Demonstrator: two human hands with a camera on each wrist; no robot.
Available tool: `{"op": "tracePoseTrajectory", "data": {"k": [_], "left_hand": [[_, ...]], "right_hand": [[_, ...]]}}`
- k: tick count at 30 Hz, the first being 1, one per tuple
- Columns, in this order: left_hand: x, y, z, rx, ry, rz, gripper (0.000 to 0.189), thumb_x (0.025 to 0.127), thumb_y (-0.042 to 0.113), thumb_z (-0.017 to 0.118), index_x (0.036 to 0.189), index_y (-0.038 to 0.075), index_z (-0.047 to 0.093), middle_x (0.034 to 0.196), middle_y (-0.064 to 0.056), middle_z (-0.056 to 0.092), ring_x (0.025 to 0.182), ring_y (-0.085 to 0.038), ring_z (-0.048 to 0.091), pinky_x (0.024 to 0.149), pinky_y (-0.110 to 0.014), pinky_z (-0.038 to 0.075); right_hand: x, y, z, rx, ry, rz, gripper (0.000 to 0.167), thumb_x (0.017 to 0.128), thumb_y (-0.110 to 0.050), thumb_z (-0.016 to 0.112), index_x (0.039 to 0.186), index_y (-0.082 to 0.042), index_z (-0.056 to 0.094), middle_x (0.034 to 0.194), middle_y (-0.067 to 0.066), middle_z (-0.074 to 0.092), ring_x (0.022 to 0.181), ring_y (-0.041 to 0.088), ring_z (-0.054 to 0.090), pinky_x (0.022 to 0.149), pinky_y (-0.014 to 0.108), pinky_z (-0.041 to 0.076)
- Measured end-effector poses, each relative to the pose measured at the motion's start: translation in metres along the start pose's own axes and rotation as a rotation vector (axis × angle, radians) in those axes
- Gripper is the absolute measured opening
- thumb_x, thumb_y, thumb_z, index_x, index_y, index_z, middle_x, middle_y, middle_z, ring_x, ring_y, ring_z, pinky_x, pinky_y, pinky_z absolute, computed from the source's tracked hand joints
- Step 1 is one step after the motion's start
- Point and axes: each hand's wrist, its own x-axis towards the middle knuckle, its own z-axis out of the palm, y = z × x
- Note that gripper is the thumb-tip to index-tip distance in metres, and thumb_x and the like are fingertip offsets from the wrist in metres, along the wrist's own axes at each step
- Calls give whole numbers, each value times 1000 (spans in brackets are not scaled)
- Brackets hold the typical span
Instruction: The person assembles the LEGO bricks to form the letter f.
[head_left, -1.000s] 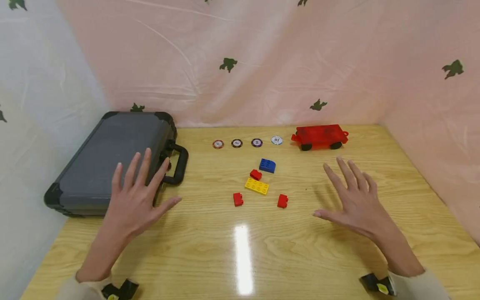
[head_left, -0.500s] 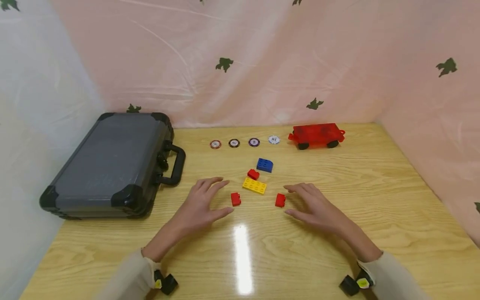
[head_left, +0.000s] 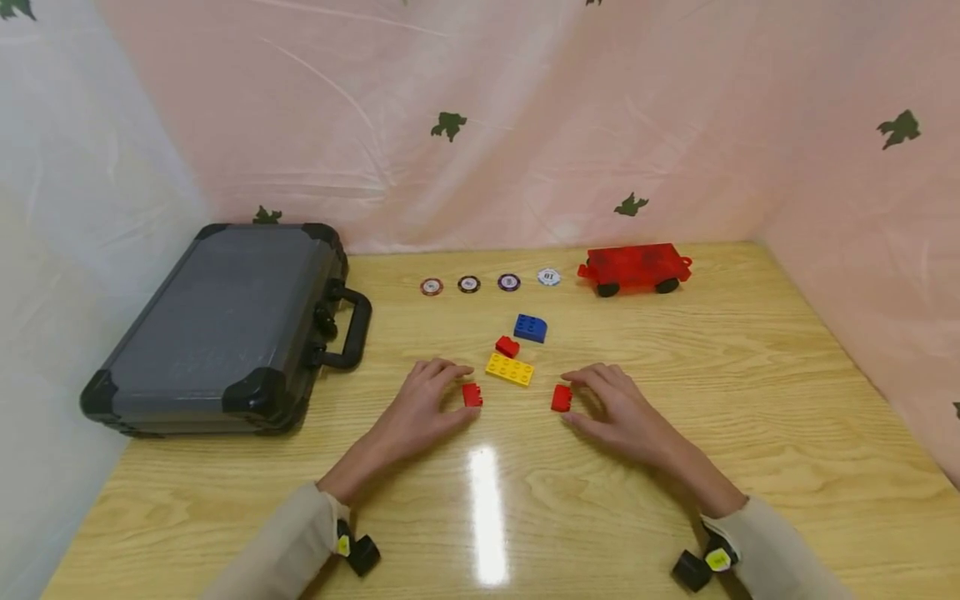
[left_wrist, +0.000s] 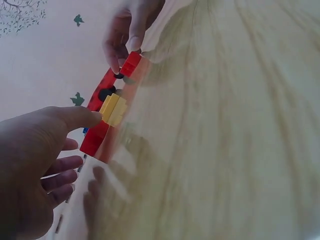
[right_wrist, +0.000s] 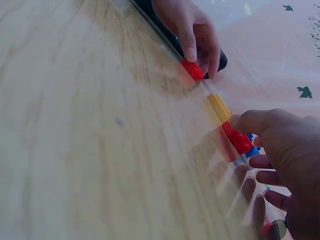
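In the head view, my left hand lies around the left red brick, its thumb just in front of the brick and its fingers behind. My right hand is placed the same way at the right red brick, fingertips close to it. Both hands have relaxed, parted fingers. Between and beyond these bricks lie a yellow brick, a third red brick and a blue brick. The left wrist view shows the left thumb beside its brick, overlapping the yellow one.
A grey case with a black handle stands at the left. Several poker chips form a row at the back. To their right is a red toy wagon with black wheels. Pink cloth hangs behind the wooden table.
Both hands came inward from wide apart, fingers spread, down to the two nearest red bricks. Over the last half second the thumbs and fingers drew closer around them. The bricks stay in place.
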Motion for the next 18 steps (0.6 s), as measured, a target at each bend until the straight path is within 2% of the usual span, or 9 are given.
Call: {"op": "tracePoseTrajectory", "data": {"k": [8, 13, 18], "left_hand": [[2, -2, 8, -28, 10, -8, 44, 91, 27, 82, 130, 12, 68, 122, -5, 63, 110, -24, 51, 95, -46, 44], [3, -2, 9, -27, 26, 19, 35, 91, 25, 81, 122, 11, 71, 119, -4, 64, 108, -24, 52, 95, -46, 44], [4, -2, 12, -42, 37, 54, 34, 92, 25, 81, 121, 10, 72, 117, -4, 65, 108, -23, 53, 96, -47, 42]], "right_hand": [[0, 0, 3, -24, 35, -31, 42, 91, -25, 81, 127, -8, 67, 122, 5, 63, 114, 27, 53, 98, 53, 41], [1, -1, 5, -35, 49, -42, 36, 91, -23, 82, 122, -11, 69, 119, 4, 63, 111, 26, 53, 94, 50, 42], [2, -1, 5, -42, 60, -48, 33, 91, -22, 82, 120, -12, 70, 116, 3, 63, 108, 25, 53, 93, 49, 43]]}}
